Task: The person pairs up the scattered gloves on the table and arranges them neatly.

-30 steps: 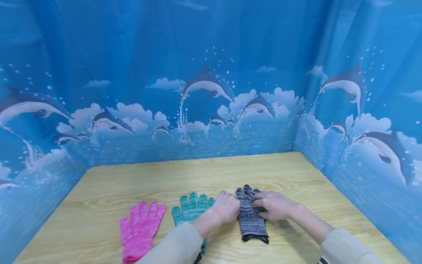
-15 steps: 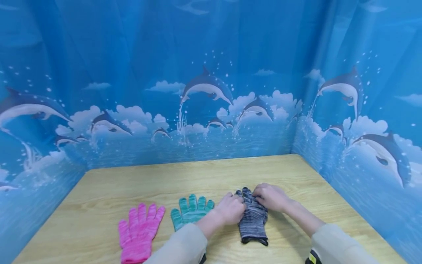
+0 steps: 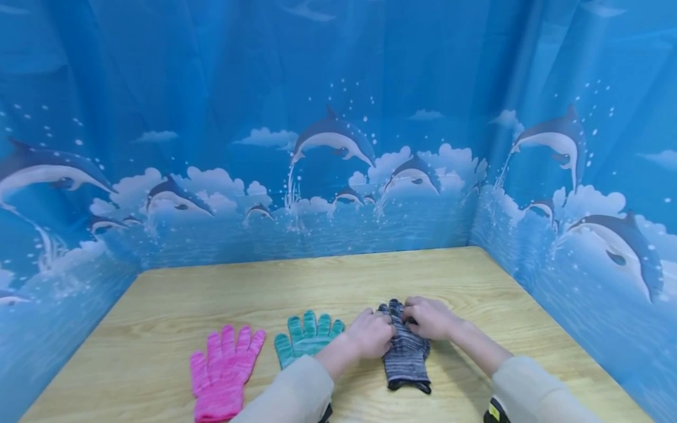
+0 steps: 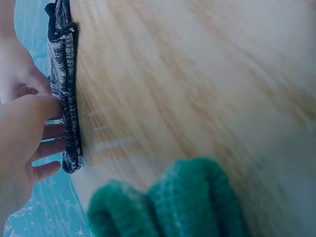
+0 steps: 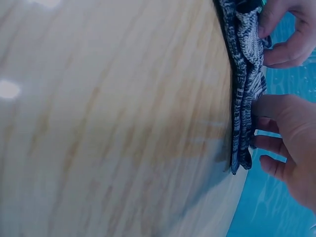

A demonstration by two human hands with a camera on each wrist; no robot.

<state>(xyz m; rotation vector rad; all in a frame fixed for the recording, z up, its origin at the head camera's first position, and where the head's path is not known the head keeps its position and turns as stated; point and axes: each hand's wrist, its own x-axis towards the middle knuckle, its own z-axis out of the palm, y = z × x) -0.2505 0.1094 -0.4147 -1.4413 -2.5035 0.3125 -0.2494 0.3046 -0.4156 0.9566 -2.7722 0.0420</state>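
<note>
A grey-and-black knitted glove [image 3: 406, 355] lies on the table, fingers pointing away and dark cuff towards me. Its edge shows two layers in the right wrist view, perhaps a stacked pair. My left hand [image 3: 372, 332] pinches it on the left near the fingers, thumb [image 4: 47, 104] against the knit. From the other side my right hand [image 3: 431, 318] pinches the glove's finger area, its thumb side against the fabric and other fingers [image 5: 271, 144] loosely bent. The fingertips' exact hold is partly hidden. A green glove [image 3: 304, 341] lies left, partly covered by my left forearm.
A pink glove [image 3: 224, 376] lies flat at the left of the wooden table [image 3: 296, 282]. Blue dolphin-print curtains [image 3: 238, 117] stand along the back and both sides. The green glove's fingertips [image 4: 192, 197] are close under my left wrist.
My right hand has moved up along the grey glove towards its fingertips, then shifted slightly back. My left hand has moved slightly right onto its left side. The pink and green gloves stay put.
</note>
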